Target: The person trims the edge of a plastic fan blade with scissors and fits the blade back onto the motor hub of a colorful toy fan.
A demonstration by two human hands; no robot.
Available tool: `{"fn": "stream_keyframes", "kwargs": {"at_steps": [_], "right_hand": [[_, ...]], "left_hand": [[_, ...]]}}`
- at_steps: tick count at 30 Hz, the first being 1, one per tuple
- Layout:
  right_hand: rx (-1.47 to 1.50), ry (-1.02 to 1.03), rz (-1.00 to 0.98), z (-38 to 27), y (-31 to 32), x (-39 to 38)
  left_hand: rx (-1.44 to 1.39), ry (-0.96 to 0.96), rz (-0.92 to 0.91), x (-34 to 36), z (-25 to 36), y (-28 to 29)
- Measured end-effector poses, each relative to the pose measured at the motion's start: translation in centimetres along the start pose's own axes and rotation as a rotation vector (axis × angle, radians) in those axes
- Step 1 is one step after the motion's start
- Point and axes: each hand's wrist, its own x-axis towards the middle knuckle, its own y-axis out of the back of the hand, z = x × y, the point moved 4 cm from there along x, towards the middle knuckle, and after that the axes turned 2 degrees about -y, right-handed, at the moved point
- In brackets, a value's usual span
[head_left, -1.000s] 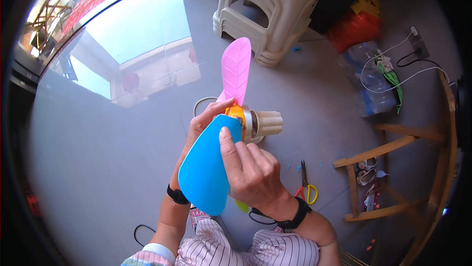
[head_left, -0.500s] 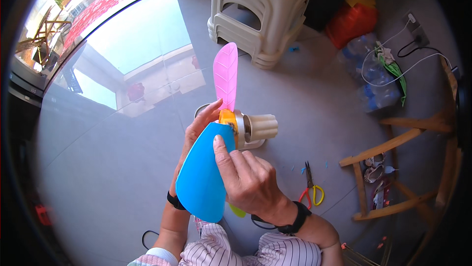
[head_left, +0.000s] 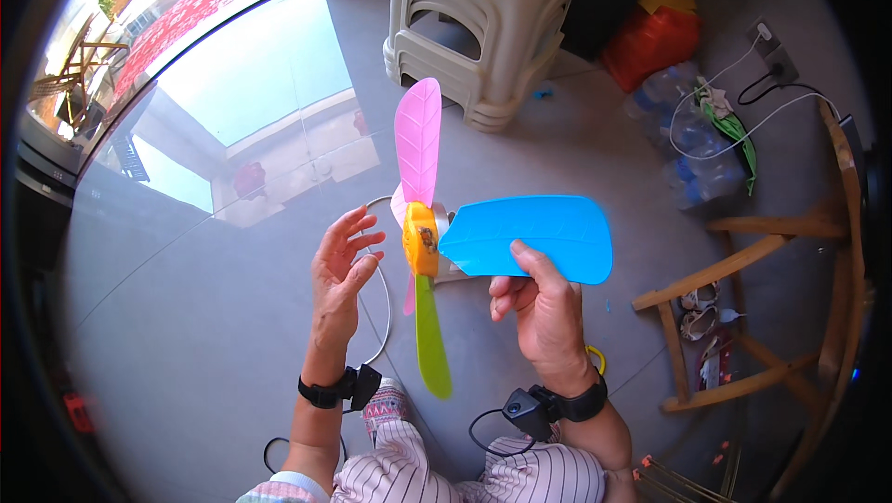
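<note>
My right hand (head_left: 548, 317) pinches the lower edge of a blue fan blade (head_left: 567, 224), thumb in front and fingers behind. The blade points right, its jagged narrow end at the yellow hub (head_left: 421, 235) of a small fan; whether the two are joined I cannot tell. A pink blade (head_left: 418, 136) rises from the hub and a green blade (head_left: 431, 345) hangs below it. More pink shows behind the hub. The fan's base is mostly hidden. Left of the hub, my left hand (head_left: 344, 257) is open with curved fingers, holding nothing.
Stacked cream stools (head_left: 483, 20) stand at the back. Bagged plastic bottles (head_left: 692, 136) and a red bag (head_left: 650, 43) lie far right, near a wooden chair frame (head_left: 715, 271). A yellow scissors handle (head_left: 597, 359) peeks out by my right wrist. A white cord (head_left: 386, 317) crosses the floor.
The blue blade has swung from lower left of the hub to its right. My right hand now pinches its edge. My left hand has come away from the hub and opened.
</note>
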Motion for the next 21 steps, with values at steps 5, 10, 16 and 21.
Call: {"fn": "stream_keyframes", "kwargs": {"at_steps": [5,10,16,21], "right_hand": [[0.028,-0.018,-0.020,-0.1,-0.3,-0.2],[0.058,0.004,-0.100,-0.3,-0.7,-0.7],[0.077,0.053,-0.222,-0.2,-1.7,-1.4],[-0.026,0.124,-0.211,0.0,-2.3,-2.4]], "left_hand": [[-0.042,-0.015,0.079,-1.6,-0.2,2.1],[-0.218,-0.004,0.136,-3.3,1.5,2.8],[-0.454,0.032,0.000,-4.3,3.7,1.0],[-0.499,0.121,-0.113,-5.1,3.9,0.0]]}}
